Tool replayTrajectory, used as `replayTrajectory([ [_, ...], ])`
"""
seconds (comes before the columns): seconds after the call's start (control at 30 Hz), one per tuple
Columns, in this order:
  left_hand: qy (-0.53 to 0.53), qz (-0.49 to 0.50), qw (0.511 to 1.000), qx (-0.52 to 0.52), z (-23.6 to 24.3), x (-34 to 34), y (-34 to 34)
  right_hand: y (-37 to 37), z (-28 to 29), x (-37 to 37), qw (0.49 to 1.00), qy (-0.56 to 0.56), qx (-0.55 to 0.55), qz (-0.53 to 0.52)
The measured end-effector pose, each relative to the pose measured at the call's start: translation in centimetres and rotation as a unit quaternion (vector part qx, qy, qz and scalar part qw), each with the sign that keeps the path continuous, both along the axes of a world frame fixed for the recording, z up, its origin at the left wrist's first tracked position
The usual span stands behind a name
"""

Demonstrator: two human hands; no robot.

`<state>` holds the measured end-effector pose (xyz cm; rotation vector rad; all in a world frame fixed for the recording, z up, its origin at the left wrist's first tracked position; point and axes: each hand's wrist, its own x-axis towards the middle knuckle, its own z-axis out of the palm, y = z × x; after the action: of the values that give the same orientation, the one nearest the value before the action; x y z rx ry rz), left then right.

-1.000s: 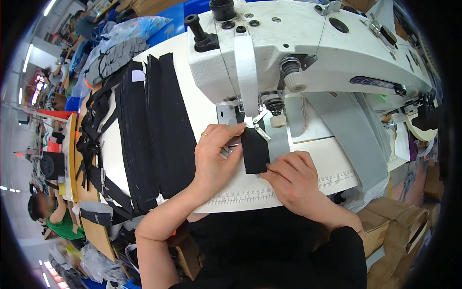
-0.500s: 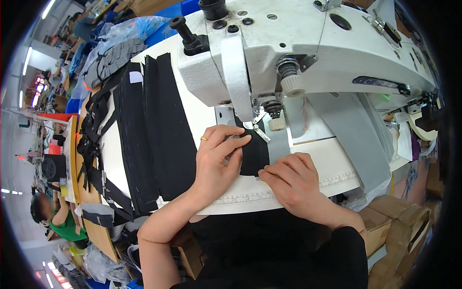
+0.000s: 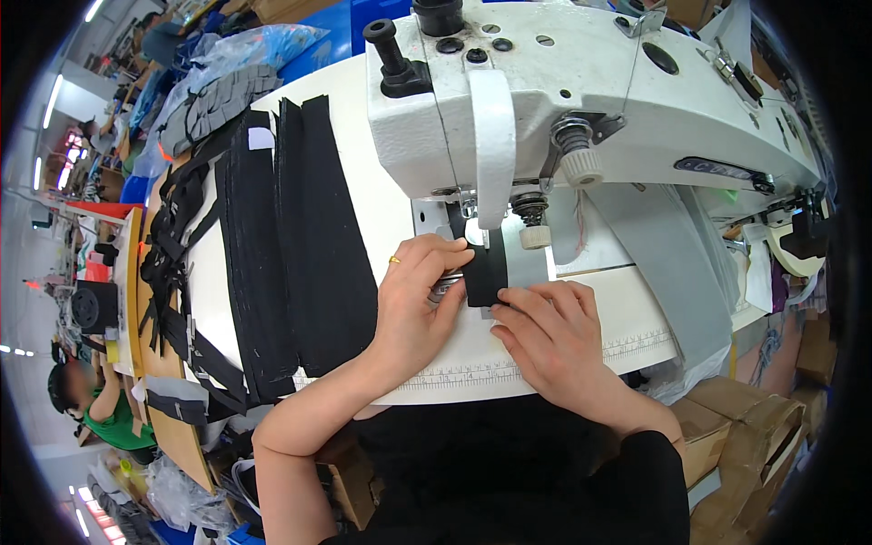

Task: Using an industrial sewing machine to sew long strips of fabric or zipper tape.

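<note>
1. Our left hand (image 3: 413,295) is touching the black strip (image 3: 486,277) along its left edge.
2. Our right hand (image 3: 556,334) is touching its near right corner; we cannot tell whether either is gripping.
3. The strip is lying partly beneath the white sewing machine (image 3: 536,77).
4. Leftward, black panels (image 3: 320,227) are covering the surface (image 3: 627,304).
</note>
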<state>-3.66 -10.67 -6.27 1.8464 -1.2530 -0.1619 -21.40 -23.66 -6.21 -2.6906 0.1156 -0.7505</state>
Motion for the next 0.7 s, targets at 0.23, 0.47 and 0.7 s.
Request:
replayTrajectory([
  [0.23, -0.012, 0.002, 1.0, -0.003, -0.04, -0.29, -0.09, 0.14, 0.01, 0.02, 1.0, 0.018, -0.011, -0.02],
  [0.47, 0.008, -0.003, 1.0, -0.009, -0.15, -0.24, -0.16, 0.07, 0.19, 0.16, 0.999, 0.027, -0.011, -0.028],
  [0.7, 0.056, 0.017, 0.998, -0.003, 0.08, -0.6, -0.27, -0.03, 0.18, 0.28, 0.999, 0.032, 0.001, -0.026],
])
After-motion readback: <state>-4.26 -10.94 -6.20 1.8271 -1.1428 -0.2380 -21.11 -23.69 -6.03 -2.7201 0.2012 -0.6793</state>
